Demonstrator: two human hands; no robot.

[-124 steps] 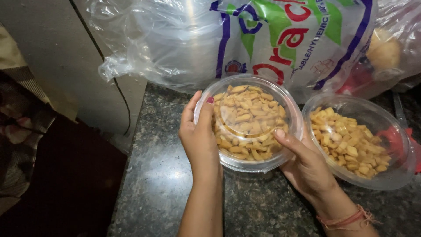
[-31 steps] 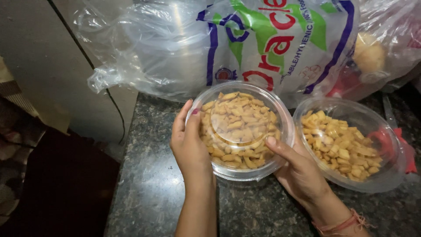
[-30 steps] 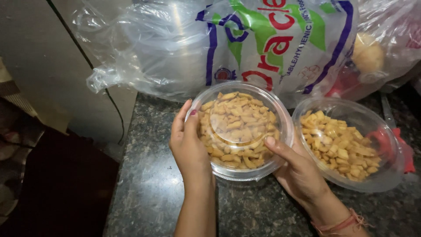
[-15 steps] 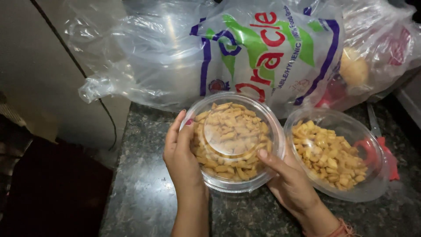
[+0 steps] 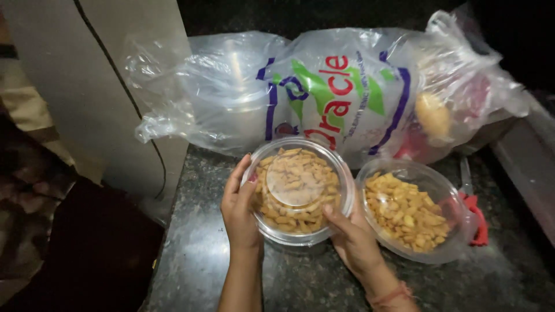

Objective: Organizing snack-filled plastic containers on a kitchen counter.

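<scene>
A round clear plastic container [image 5: 298, 188] full of yellow-orange fried snack pieces sits on the dark speckled stone counter [image 5: 196, 260], with a clear lid on top. My left hand [image 5: 238, 211] cups its left side. My right hand [image 5: 354, 240] grips its lower right rim, the thumb lying over the lid's edge. A red thread band circles my right wrist. Just to the right stands a second round clear container [image 5: 413, 211] holding the same snack, with no lid on it.
Behind the containers lie big clear plastic bags [image 5: 335, 92], one printed in red, green and blue. A red-handled tool [image 5: 475, 216] rests right of the open container. A pale wall panel [image 5: 87, 86] with a dark cable stands at left; the counter's edge drops there.
The view has tilted up and shifted, so the bags show more fully. Both hands stay on the lidded container in the same grip.
</scene>
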